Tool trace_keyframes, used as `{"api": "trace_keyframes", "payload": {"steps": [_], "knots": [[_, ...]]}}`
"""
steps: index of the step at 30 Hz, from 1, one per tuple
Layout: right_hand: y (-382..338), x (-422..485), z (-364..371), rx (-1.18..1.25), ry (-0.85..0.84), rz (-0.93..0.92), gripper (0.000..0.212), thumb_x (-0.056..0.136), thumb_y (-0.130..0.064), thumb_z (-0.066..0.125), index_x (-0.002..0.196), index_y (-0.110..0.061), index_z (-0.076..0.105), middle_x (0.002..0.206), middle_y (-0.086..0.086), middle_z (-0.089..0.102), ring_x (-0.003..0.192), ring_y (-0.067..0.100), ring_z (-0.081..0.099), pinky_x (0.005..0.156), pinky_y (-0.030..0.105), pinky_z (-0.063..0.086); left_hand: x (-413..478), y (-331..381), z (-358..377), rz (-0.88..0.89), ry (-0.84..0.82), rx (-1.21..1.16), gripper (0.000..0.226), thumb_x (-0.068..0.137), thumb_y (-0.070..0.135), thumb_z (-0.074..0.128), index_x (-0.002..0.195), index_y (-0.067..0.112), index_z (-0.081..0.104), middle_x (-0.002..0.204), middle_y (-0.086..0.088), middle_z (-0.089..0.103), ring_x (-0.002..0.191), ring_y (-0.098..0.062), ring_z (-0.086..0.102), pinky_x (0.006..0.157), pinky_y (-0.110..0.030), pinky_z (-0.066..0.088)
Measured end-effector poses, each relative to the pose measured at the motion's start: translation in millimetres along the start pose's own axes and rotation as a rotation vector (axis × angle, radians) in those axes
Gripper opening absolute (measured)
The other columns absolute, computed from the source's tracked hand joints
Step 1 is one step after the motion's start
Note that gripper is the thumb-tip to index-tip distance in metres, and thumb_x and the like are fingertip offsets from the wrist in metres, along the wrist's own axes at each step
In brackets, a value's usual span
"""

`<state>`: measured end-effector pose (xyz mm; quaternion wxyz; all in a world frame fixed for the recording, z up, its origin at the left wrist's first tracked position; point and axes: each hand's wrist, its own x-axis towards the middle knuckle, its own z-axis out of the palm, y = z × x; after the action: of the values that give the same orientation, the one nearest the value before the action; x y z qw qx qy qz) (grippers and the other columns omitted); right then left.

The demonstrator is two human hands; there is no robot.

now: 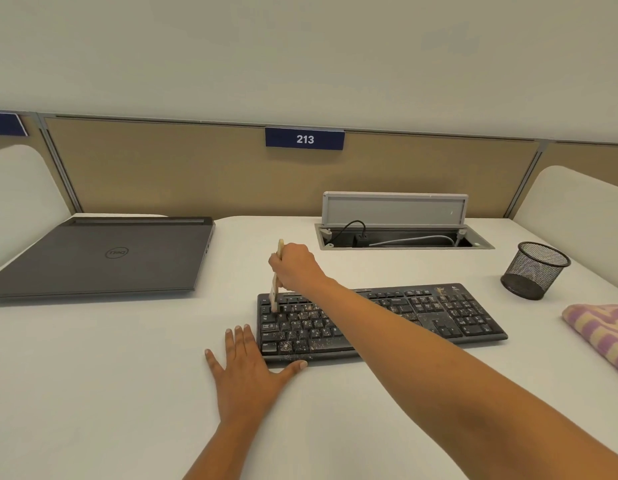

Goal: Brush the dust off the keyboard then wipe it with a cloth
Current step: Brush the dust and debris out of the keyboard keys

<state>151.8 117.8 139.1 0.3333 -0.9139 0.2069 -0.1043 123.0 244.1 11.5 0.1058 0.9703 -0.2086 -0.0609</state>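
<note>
A black keyboard (439, 313) lies on the white desk, speckled with pale dust, thickest over its left half. My right hand (295, 268) grips a small wooden-handled brush (275, 292) held nearly upright, its bristles down on the keys at the keyboard's far left corner. My right forearm crosses over the keyboard's middle and hides part of it. My left hand (246, 365) rests flat on the desk with straight fingers, touching the keyboard's left front corner. A folded purple and yellow striped cloth (598, 330) lies at the right edge.
A shut dark laptop (103, 258) lies at the left. Behind the keyboard an open cable hatch (401, 233) holds wires under a raised lid. A black mesh pen cup (534, 270) stands at the right. A tan partition with a "213" sign (304, 138) backs the desk.
</note>
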Motion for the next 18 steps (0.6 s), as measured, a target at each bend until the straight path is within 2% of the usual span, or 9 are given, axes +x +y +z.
{"api": "trace_keyframes", "payload": {"steps": [2,4,5,7,10,12,14,16,18], "knots": [[-0.6,-0.5,5.9,-0.007,0.030,-0.028,0.034,0.098,-0.017,0.037,0.073,0.001,0.051,0.089,0.028,0.067,0.077,0.036,0.062,0.078,0.042,0.051,-0.6,0.2,-0.8,0.000,-0.002,-0.004,0.144,0.036,0.093,-0.017,0.151,0.007,-0.004,0.161,-0.005,-0.001,0.147,-0.019,-0.011,0.114,-0.054,-0.006],[1.0,-2.2,10.7,-0.021,0.022,-0.032,0.040,0.099,-0.018,0.036,0.064,-0.002,0.047,0.074,0.019,0.063,0.072,0.032,0.056,0.069,0.037,0.047,-1.0,0.6,-1.3,0.000,-0.004,-0.012,0.149,0.032,0.094,-0.022,0.151,0.007,-0.004,0.161,-0.005,0.000,0.147,-0.019,-0.011,0.114,-0.054,-0.006],[1.6,-4.1,11.8,-0.036,0.010,-0.031,0.043,0.099,-0.018,0.035,0.059,-0.005,0.042,0.064,0.012,0.055,0.069,0.029,0.052,0.065,0.034,0.041,-1.4,0.7,-1.5,0.000,-0.004,-0.015,0.151,0.029,0.094,-0.025,0.151,0.007,-0.004,0.161,-0.005,0.000,0.147,-0.019,-0.011,0.114,-0.054,-0.006],[2.0,-6.2,12.7,-0.069,-0.020,-0.020,0.044,0.098,-0.016,0.036,0.055,-0.010,0.034,0.057,0.003,0.041,0.065,0.025,0.046,0.063,0.029,0.033,-1.2,0.8,-1.4,0.001,-0.003,-0.015,0.154,0.026,0.093,-0.029,0.151,0.007,-0.004,0.161,-0.005,0.000,0.147,-0.019,-0.011,0.114,-0.054,-0.006],[-0.5,-6.0,10.9,-0.093,-0.079,0.005,0.038,0.095,-0.012,0.038,0.058,-0.006,0.038,0.060,0.005,0.043,0.063,0.025,0.045,0.058,0.031,0.036,-0.7,0.6,-0.7,0.001,-0.004,-0.012,0.154,0.025,0.092,-0.029,0.151,0.007,-0.004,0.161,-0.005,-0.001,0.147,-0.019,-0.011,0.114,-0.054,-0.007],[-2.6,-3.1,7.6,-0.074,-0.118,0.024,0.027,0.093,-0.010,0.041,0.073,0.003,0.054,0.071,0.011,0.053,0.070,0.027,0.051,0.070,0.041,0.049,-0.2,0.5,-0.6,0.002,-0.002,-0.020,0.152,0.028,0.094,-0.026,0.151,0.007,-0.004,0.161,-0.005,-0.001,0.147,-0.019,-0.011,0.114,-0.054,-0.007],[-3.1,0.3,4.6,-0.042,-0.124,0.032,0.027,0.092,-0.010,0.042,0.091,0.009,0.060,0.081,0.016,0.057,0.072,0.029,0.055,0.080,0.043,0.051,-0.3,0.4,-0.9,0.005,-0.001,-0.020,0.147,0.034,0.094,-0.019,0.151,0.007,-0.004,0.161,-0.005,-0.001,0.147,-0.019,-0.011,0.114,-0.054,-0.007],[-0.8,2.9,3.0,-0.011,-0.073,0.022,0.032,0.095,-0.014,0.040,0.093,0.011,0.061,0.085,0.020,0.062,0.074,0.032,0.058,0.080,0.041,0.051,-0.7,0.7,-0.9,0.007,-0.003,-0.012,0.143,0.037,0.093,-0.015,0.151,0.007,-0.004,0.161,-0.005,-0.002,0.147,-0.019,-0.012,0.114,-0.054,-0.007],[4.3,4.7,3.6,0.003,-0.004,-0.003,0.038,0.098,-0.019,0.039,0.084,0.010,0.060,0.092,0.025,0.067,0.073,0.032,0.058,0.081,0.043,0.052,-0.8,0.7,-1.2,0.007,-0.006,-0.008,0.142,0.038,0.092,-0.015,0.151,0.007,-0.004,0.161,-0.005,-0.002,0.147,-0.019,-0.012,0.114,-0.054,-0.008]]}}
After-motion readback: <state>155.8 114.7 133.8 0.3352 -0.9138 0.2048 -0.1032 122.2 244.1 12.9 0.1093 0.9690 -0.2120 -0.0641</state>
